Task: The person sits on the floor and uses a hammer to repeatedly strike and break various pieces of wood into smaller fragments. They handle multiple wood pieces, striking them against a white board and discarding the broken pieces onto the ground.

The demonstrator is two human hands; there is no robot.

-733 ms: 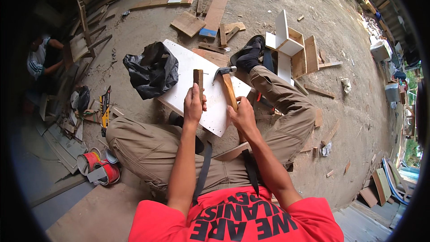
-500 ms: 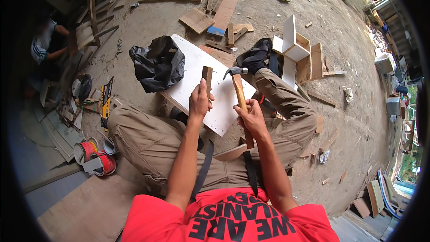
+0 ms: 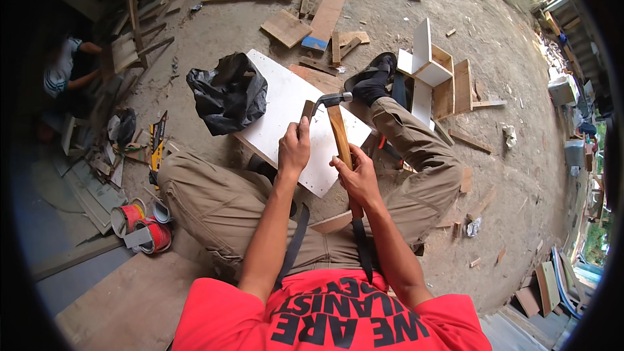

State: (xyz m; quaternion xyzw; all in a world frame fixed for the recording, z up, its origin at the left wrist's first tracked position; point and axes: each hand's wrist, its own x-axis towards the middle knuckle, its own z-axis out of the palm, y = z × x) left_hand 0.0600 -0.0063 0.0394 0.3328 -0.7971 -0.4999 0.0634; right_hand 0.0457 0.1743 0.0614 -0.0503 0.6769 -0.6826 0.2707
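My left hand (image 3: 294,148) grips a short wooden block (image 3: 307,112) upright, thumb along its near face. In my right hand (image 3: 359,177) is a claw hammer (image 3: 338,131), its wooden handle pointing toward me. The hammer's claw reaches the right side of the block near its top. Whether the claw is hooked on the nail there is too small to tell. Both hands are above a white board (image 3: 325,172) with small holes near its edge, which lies between my legs. A crumpled black plastic bag (image 3: 229,94) rests on the board's left part.
A white-and-wood box-like piece (image 3: 443,81) stands beyond my right foot. Loose planks (image 3: 328,16) lie ahead on the dirt ground. At left are a handsaw (image 3: 156,143) and red cans (image 3: 153,236). Another person (image 3: 65,71) sits far left among wood pieces.
The hammer has moved left and slightly up, bringing its claw to the block's side. My left hand has shifted slightly right with the block. The nail seen jutting from the block is now hidden.
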